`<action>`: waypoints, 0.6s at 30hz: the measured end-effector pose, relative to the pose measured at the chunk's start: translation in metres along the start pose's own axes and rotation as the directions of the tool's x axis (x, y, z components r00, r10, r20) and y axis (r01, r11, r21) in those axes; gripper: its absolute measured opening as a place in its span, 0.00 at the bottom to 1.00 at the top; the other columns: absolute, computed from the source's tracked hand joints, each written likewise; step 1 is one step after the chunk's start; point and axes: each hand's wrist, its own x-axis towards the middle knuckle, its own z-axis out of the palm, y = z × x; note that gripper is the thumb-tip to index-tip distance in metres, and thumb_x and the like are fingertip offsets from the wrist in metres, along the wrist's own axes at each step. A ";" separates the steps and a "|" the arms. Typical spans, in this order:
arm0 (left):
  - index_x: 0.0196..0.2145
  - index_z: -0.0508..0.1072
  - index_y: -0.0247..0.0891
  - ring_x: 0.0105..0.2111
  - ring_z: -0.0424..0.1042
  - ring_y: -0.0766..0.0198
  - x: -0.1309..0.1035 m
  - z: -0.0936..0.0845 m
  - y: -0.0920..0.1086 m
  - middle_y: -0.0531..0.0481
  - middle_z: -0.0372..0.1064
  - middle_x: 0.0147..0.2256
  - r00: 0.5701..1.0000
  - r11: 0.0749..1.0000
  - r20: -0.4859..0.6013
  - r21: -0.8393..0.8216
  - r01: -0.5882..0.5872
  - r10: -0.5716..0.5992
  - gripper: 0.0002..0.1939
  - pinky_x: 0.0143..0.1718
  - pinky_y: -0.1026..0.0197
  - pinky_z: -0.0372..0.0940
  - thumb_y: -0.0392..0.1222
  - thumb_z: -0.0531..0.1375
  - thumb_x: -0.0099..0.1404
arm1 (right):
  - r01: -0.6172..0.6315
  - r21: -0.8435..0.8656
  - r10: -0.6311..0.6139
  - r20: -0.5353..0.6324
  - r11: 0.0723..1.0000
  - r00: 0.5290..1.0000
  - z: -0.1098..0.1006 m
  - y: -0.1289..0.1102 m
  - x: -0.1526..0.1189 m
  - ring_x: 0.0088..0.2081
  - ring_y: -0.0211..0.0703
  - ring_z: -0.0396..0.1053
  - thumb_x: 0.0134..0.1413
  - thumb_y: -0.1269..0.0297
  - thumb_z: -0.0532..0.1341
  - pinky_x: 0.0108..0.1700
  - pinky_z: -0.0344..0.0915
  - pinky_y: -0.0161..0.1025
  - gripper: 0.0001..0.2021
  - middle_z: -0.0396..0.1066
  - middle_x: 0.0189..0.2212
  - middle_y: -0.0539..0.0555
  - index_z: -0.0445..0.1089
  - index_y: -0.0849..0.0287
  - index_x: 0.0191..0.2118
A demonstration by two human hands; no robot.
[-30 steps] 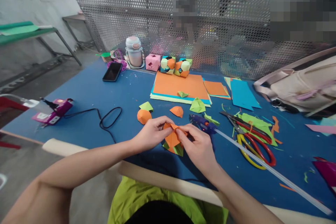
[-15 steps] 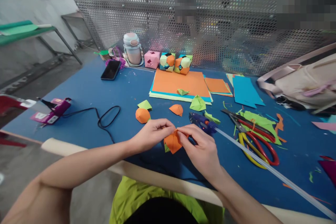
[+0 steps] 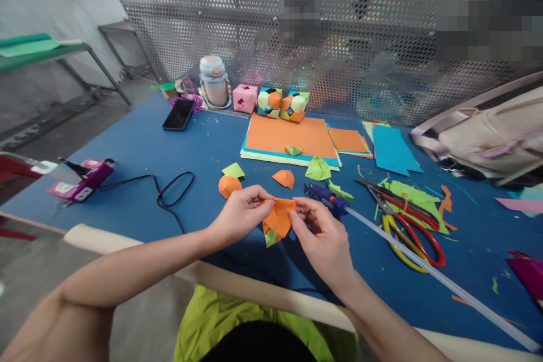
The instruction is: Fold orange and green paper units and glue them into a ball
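Between my hands, above the table's near edge, is a folded orange and green paper piece (image 3: pixel 279 219). My left hand (image 3: pixel 241 212) pinches its left edge between thumb and fingers. On the opposite side, my right hand (image 3: pixel 322 232) grips the right edge with thumb and fingertips. A green point of paper hangs at the bottom of the piece. Just beyond lie an orange folded paper piece (image 3: pixel 284 179) and an orange rounded one (image 3: pixel 229 185) beside a green one (image 3: pixel 233 170). A blue glue gun (image 3: pixel 326 198) with a long clear glue stick rests right behind my right hand.
Scissors with red and yellow handles (image 3: pixel 409 237) lie at right by green paper scraps (image 3: pixel 416 203). Stacked coloured sheets (image 3: pixel 288 133), paper cubes (image 3: pixel 270 103), a bottle (image 3: pixel 213 82) and a phone (image 3: pixel 179 115) stand or lie farther back. A black cord (image 3: pixel 163 192) runs from a purple power strip (image 3: pixel 85 180).
The folded paper has tilted and opened out between my fingers, showing a wider orange top edge and more green below. My hands have moved slightly apart.
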 end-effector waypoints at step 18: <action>0.28 0.64 0.35 0.25 0.64 0.70 -0.001 0.001 -0.001 0.55 0.63 0.24 1.000 0.999 0.000 -0.036 0.011 -0.011 0.09 0.27 0.66 0.60 0.43 0.59 0.55 | -0.177 0.114 0.169 0.077 0.978 0.983 0.000 -0.005 0.005 0.22 0.37 0.70 0.54 0.63 0.57 0.24 0.69 0.33 0.06 0.73 0.25 0.51 0.68 0.59 0.36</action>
